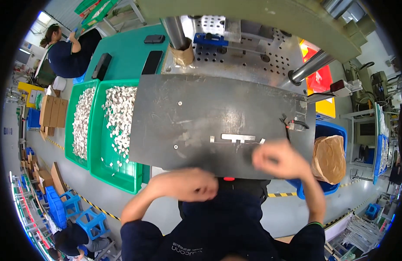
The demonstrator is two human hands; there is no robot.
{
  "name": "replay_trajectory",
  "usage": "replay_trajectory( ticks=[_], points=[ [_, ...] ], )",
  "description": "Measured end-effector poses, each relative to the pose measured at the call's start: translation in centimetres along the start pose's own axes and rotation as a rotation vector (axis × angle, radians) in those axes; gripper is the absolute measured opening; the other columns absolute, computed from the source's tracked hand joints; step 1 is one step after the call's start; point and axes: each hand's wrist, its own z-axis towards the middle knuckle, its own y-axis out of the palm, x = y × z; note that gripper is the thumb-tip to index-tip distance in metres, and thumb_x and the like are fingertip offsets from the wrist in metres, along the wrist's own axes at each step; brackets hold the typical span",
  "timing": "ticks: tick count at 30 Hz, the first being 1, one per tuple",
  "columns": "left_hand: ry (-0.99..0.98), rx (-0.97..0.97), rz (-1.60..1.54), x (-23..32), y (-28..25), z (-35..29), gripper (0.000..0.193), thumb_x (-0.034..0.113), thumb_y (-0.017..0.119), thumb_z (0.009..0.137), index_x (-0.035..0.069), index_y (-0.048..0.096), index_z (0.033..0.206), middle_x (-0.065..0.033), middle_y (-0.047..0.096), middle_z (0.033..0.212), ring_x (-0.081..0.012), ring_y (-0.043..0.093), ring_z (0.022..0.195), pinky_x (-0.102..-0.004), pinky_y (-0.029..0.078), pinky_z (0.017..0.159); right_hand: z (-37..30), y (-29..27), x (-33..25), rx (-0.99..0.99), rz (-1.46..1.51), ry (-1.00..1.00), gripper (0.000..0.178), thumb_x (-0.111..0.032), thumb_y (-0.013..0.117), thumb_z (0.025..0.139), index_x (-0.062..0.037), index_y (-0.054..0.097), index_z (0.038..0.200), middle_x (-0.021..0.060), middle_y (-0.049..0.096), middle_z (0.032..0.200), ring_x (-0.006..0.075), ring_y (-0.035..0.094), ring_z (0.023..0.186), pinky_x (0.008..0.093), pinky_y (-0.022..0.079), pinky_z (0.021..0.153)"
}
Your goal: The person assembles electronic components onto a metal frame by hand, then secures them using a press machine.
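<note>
On the dark grey work plate point(201, 108) lies a flat silver metal strip point(238, 138) with short tabs. A small pale square piece point(212, 139) lies at its left end, and a small white piece point(262, 141) at its right, with a thin line between strip and piece. My right hand point(279, 160) hovers just below that white piece, fingers curled in, blurred; whatever they may hold is hidden. Over the plate's near edge, my left hand point(194, 184) is bent inward, its fingertips smeared and turned from view. It is apart from the strip.
Two green bins point(138, 182) of small white parts stand at left. Behind them, a phone point(152, 62) lies on a green table. Steel posts point(175, 35) rise beyond the plate. At right are a black-and-red cable piece point(298, 124) and a blue bin point(343, 141) holding a brown paper bag point(329, 158).
</note>
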Motion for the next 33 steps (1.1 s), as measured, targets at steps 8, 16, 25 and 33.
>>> replay_trajectory(
  ticks=[8,16,25,33],
  points=[
    [-0.424,0.750,0.206,-8.8,8.0,-8.8,0.023,0.020,0.080,0.092,-0.001,0.075,0.100,-0.0146,0.077,0.087,-0.0313,0.076,0.082,-0.0402,0.058,0.074,-16.3,12.2,8.0,-0.182,-0.216,0.884,0.021,-0.007,0.074,0.088,0.0069,0.073,0.104,0.0126,0.079,0.088,0.0212,0.077,0.081,0.0338,0.060,0.076],
    [-0.650,0.887,-0.092,-10.8,9.1,-7.3,0.018,0.013,0.072,0.096,-0.005,0.075,0.095,-0.0154,0.076,0.077,-0.0260,0.075,0.069,-0.0333,0.057,0.067,-14.6,15.0,9.7,0.710,0.341,0.729,0.027,-0.007,0.061,0.101,0.0108,0.073,0.085,0.0124,0.075,0.076,0.0187,0.074,0.065,0.0290,0.056,0.058],
    [-0.447,0.601,-0.075,-2.9,7.1,-4.1,0.008,0.012,0.074,0.094,0.006,0.079,0.097,-0.0086,0.068,0.066,-0.0190,0.061,0.052,-0.0338,0.046,0.054,-9.7,9.1,1.1,-0.050,0.310,0.667,0.021,-0.017,0.067,0.103,0.0008,0.073,0.095,0.0072,0.073,0.073,0.0162,0.073,0.062,0.0272,0.053,0.053],
    [-0.105,1.139,0.306,-3.0,4.2,6.7,0.009,0.008,0.083,0.084,0.008,0.080,0.093,-0.0047,0.063,0.064,-0.0169,0.047,0.047,-0.0324,0.039,0.048,1.5,11.3,1.9,0.870,-0.161,0.138,0.007,-0.003,0.080,0.090,-0.0024,0.073,0.091,0.0026,0.058,0.058,0.0082,0.051,0.046,0.0265,0.039,0.046]
  ],
)
